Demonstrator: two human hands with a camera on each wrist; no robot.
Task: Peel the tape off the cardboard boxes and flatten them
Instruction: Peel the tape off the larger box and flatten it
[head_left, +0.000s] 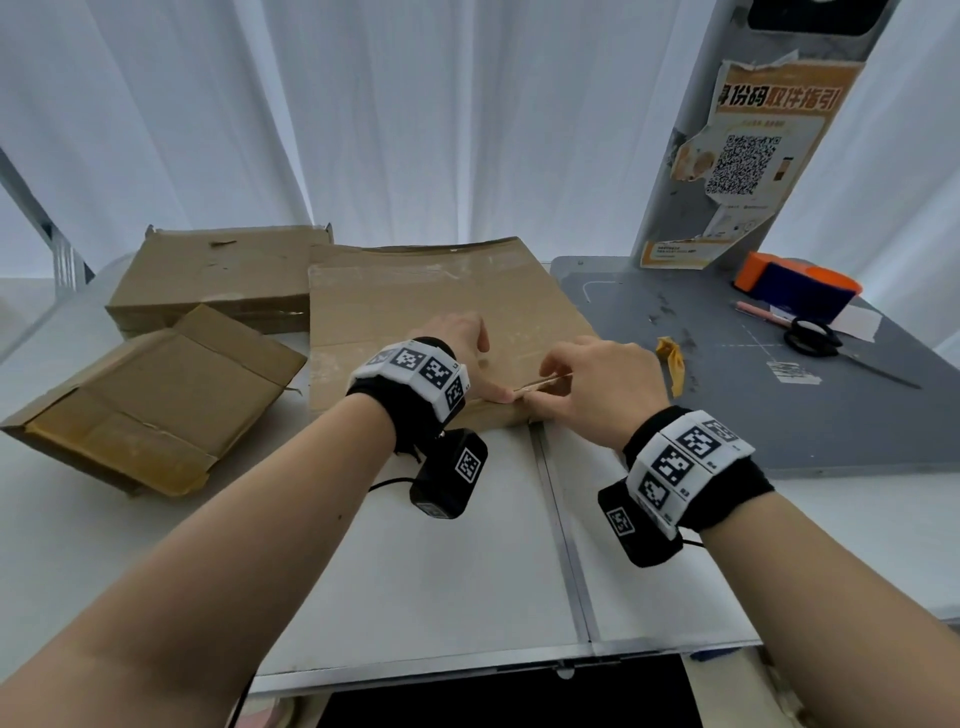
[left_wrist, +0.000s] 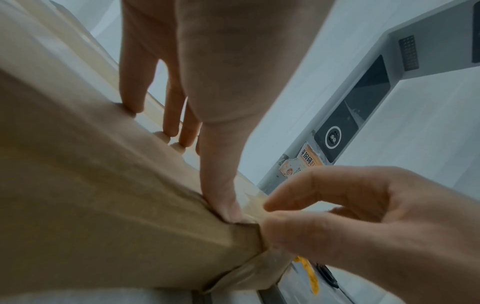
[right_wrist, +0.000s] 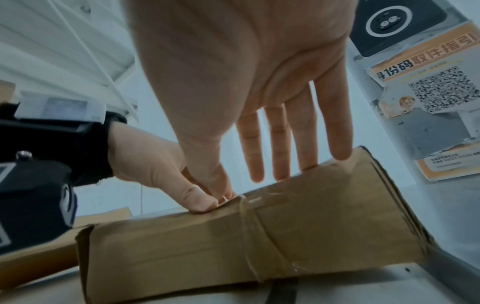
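A flat brown cardboard box (head_left: 441, 301) lies mid-table, with a clear tape band (right_wrist: 249, 236) wrapped over its near side. My left hand (head_left: 470, 358) presses on the box top with straight fingers (left_wrist: 132, 82), and its thumb (left_wrist: 223, 205) bears on the near edge. Right beside that thumb, my right hand (head_left: 587, 384) pinches a lifted strip of tape (head_left: 543, 383) between thumb and forefinger. Its other fingers (right_wrist: 306, 133) stretch out over the box. How much of the strip still sticks is hidden by the hands.
An opened box (head_left: 150, 395) and a shut box (head_left: 218, 275) sit to the left on the white table (head_left: 441, 545). On the grey mat (head_left: 779, 415) to the right lie a crumpled yellow tape scrap (head_left: 672, 358), scissors (head_left: 815, 340), a pink pen (head_left: 763, 314) and an orange-blue dispenser (head_left: 800, 286). A grey pillar (head_left: 748, 156) stands behind.
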